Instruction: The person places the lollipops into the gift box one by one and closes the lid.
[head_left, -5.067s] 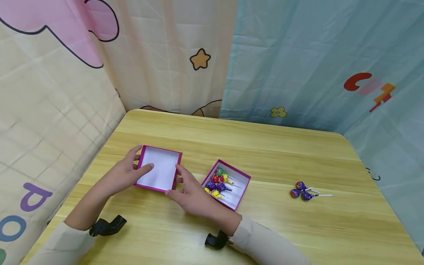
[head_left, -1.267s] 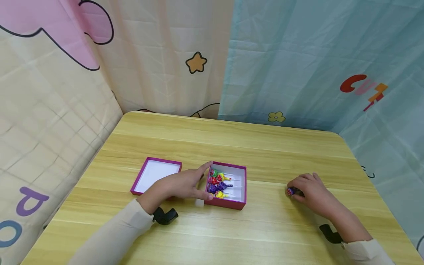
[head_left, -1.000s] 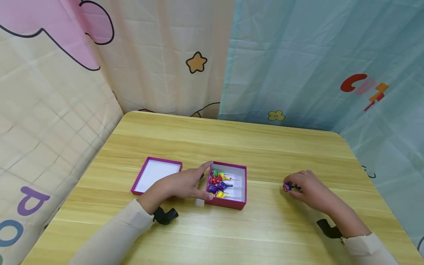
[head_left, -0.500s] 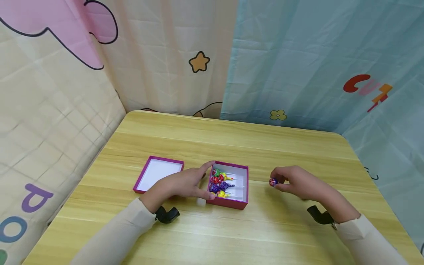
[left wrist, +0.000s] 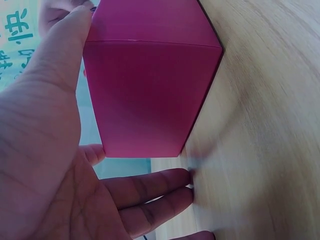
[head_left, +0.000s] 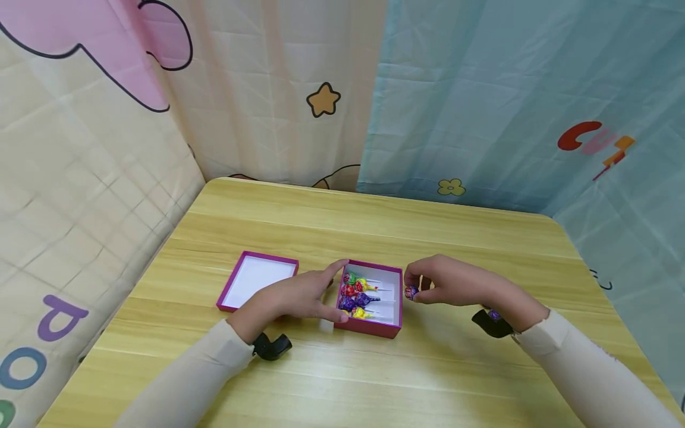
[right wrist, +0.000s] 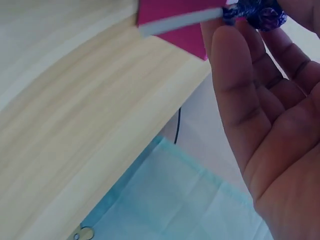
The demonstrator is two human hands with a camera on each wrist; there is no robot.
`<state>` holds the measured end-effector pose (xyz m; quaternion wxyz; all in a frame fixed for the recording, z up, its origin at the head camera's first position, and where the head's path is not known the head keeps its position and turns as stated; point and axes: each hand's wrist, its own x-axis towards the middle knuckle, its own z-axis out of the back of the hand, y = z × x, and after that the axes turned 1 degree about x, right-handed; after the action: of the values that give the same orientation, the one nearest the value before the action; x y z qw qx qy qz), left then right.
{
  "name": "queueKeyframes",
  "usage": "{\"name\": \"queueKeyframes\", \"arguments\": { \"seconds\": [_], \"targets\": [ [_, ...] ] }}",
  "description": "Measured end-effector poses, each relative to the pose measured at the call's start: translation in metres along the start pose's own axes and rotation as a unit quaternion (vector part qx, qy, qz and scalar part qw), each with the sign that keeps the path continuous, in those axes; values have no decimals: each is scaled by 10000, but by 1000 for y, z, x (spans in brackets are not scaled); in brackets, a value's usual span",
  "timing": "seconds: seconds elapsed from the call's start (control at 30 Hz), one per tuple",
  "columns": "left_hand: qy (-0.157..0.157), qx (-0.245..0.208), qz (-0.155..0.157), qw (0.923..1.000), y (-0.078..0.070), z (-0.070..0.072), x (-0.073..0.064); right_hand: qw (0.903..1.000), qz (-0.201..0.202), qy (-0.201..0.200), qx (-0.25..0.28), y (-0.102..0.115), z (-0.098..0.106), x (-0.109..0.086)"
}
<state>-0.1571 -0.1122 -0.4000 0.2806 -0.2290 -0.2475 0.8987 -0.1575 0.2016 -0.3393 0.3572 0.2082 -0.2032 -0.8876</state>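
My left hand holds the left side of a magenta box, thumb at the near corner and index finger at the far corner. The left wrist view shows the box's plain magenta outer wall, with the other fingers extended beside it. Inside the white-lined box lie several wrapped lollipops in green, red, purple and yellow, sticks pointing right. Just right of the box, my right hand pinches a purple-wrapped lollipop; its white stick shows in the right wrist view.
A matching shallow lid lies inner side up left of the box, partly behind the left hand. Another purple lollipop shows behind the right wrist's black camera mount. Printed curtains surround the wooden table.
The lid has been set down on the left, and the left hand has moved to the box. The right hand has picked up a purple lollipop and carried it left to the box's right side.
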Motion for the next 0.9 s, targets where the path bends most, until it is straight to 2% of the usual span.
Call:
{"name": "queueKeyframes", "arguments": {
  "seconds": [0.37,0.7,0.9],
  "targets": [
    [-11,-85,44,10000,0,-1,2,9972,176,678,261,16,13,40],
    [4,-138,-213,9997,1,0,3,9929,172,1140,285,32,2,72],
    [1,-114,-228,9997,3,-1,2,9926,336,1167,4,38,-9,88]
  ]
}}
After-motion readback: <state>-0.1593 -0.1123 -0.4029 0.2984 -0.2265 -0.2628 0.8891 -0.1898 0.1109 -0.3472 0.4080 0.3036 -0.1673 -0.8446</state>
